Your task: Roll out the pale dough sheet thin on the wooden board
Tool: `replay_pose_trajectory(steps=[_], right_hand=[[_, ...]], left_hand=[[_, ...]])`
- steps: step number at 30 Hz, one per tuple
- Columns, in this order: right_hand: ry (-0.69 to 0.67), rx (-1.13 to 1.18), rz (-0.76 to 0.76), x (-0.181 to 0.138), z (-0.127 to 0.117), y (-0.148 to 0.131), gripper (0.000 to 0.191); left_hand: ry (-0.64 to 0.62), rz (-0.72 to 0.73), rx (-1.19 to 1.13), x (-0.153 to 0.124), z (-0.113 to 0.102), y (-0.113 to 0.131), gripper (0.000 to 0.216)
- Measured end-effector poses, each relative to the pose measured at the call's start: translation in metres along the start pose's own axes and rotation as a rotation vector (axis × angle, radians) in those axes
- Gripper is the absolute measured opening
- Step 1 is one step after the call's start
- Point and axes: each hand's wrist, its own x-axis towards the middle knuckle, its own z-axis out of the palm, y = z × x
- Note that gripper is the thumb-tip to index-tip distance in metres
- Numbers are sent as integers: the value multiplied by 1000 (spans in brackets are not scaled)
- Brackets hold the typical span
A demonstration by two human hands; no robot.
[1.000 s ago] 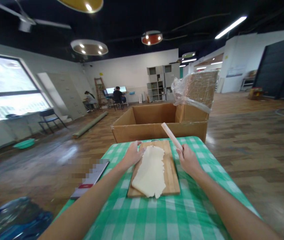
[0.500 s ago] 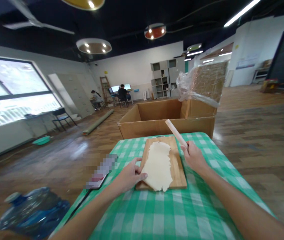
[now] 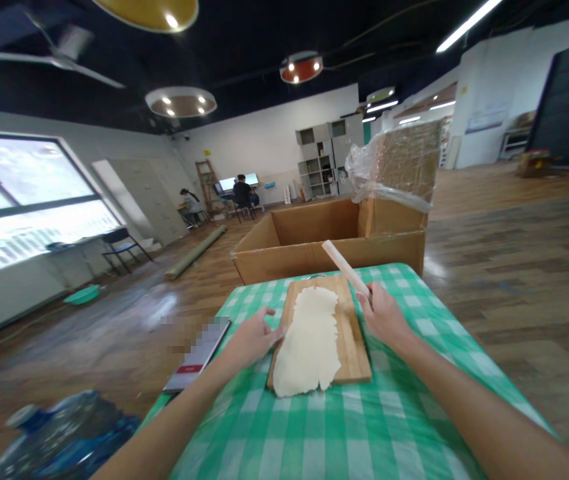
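Note:
A flattened sheet of pale dough [image 3: 311,340] lies along a wooden cutting board [image 3: 353,337] on a table with a green checked cloth [image 3: 324,427]. My left hand [image 3: 253,337] rests at the board's left edge, its fingers curled against the dough's side. My right hand [image 3: 385,316] is closed round a thin white rolling pin [image 3: 345,267], which points up and away over the board's far right corner.
A phone [image 3: 198,353] lies at the table's left edge. A big open cardboard box [image 3: 314,240] with a plastic-wrapped bundle [image 3: 394,167] stands just beyond the table. A blue water jug [image 3: 64,437] lies on the floor at lower left. Two people sit at desks far back.
My left hand slid from the board's far left corner down its left edge and stays by the dough's side. The right hand kept hold of the rolling pin.

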Motion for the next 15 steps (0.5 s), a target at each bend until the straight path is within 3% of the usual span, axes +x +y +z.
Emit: replay_pose_trajectory(steps=[2,4,6,10,13,15], right_hand=[[0,0,-2,-1,1,0,19],[0,4,1,-1,0,-1,19],[2,3,10,-1,-2,-2,19],[6,-6,19,0,-4,-3,18],[7,-3,7,1,-3,-4,17],[3,0,3,1,-3,-5,17]], left_hand=[[101,109,101,34,-2,10,51],[107,197,162,70,1,23,47],[50,238,175,104,6,34,49],[-117,171,188,154,16,42,45],[-252,133,196,171,19,41,31],[-278,136,194,175,19,41,25]])
